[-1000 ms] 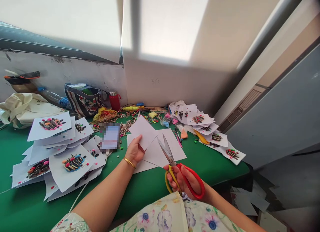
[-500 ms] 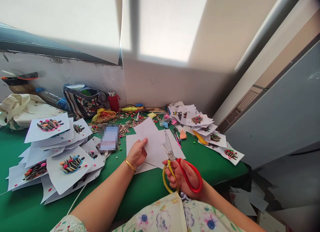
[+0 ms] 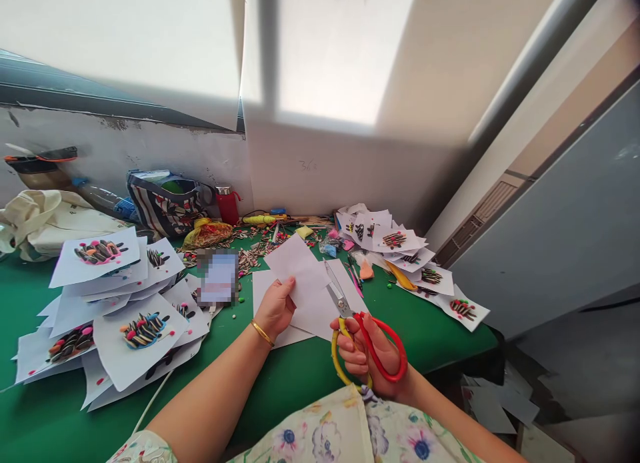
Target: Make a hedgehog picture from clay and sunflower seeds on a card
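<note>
Between thumb and fingers, my left hand (image 3: 276, 308) pinches a white sheet of paper (image 3: 300, 263) by its lower edge, tilted above more white paper (image 3: 265, 283) on the table. My right hand (image 3: 373, 350) grips a pair of scissors (image 3: 344, 303) with one red and one yellow handle. The blades point up and to the left, slightly parted, close to the right edge of the held sheet. Whether they touch the paper I cannot tell.
Cards with seeds and coloured dots are stacked on the left (image 3: 133, 333) and back right (image 3: 395, 240) of the green table (image 3: 240, 410). A phone (image 3: 219, 278) lies near loose seeds (image 3: 255, 253). Behind stand a striped bag (image 3: 167, 206) and a red bottle (image 3: 227, 206).
The scissor blades have closed somewhat, and the handles have shifted slightly right and down. The held sheet has tilted a little to the left.
</note>
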Tool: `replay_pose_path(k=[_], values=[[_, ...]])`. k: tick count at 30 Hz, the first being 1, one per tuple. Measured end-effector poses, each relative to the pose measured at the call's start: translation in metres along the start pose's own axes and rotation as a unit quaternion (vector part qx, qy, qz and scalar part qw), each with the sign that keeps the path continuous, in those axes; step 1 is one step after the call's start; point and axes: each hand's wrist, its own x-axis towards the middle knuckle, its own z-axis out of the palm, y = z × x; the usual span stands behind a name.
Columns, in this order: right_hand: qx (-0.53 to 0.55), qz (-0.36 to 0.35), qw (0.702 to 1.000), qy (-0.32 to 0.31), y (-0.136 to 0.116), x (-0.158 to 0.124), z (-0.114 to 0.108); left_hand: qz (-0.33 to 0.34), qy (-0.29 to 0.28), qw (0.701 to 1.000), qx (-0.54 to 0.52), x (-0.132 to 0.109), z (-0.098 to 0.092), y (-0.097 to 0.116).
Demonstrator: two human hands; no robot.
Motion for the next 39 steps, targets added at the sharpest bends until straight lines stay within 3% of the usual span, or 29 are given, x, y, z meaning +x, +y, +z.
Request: replay_pose_path(k=[15, 22, 39], values=[[0.000, 0.012, 1.000, 0.001, -0.001, -0.002, -0.010, -0.010, 0.005, 1.000, 0.005, -0.001, 0.000, -0.001], [-0.018, 0.002, 1.000, -0.002, -0.003, 0.001, -0.001, -0.046, -0.050, 0.997, 0.034, -0.008, 0.003, -0.007], [0.003, -0.025, 1.000, 0.007, 0.002, 0.006, -0.007, -0.050, -0.029, 0.998, 0.040, -0.009, 0.005, -0.008]])
